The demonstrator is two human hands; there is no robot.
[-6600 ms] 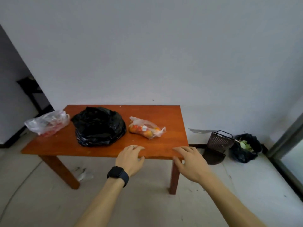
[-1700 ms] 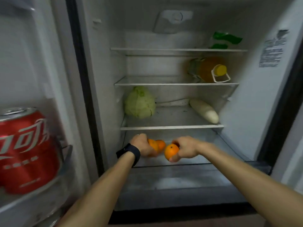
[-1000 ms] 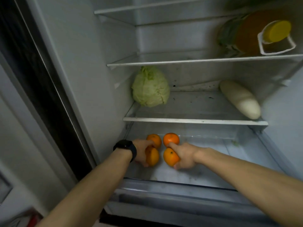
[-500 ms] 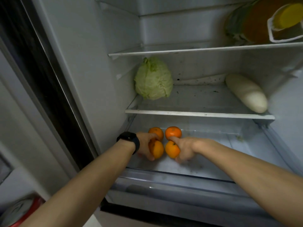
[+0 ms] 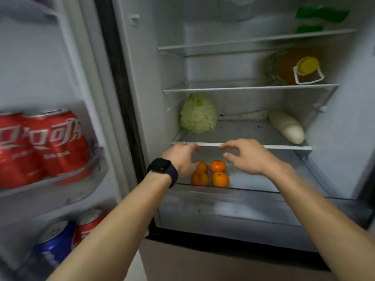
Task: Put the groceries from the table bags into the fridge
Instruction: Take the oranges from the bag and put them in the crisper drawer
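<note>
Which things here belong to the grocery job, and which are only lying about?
Job: four oranges, the fridge's bottom compartment, left hand, right hand, both empty.
Lying about: cabbage, white radish, oil bottle, cola cans, green packet.

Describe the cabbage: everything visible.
The cabbage is a whole, pale green, roundish head with crinkled, veined leaves, unwrapped, slightly pointed on top. It sits at the left end of the lowest shelf, close to the fridge wall, well apart from the radish at the right. Only the shelf touches it, as far as shows.
</note>
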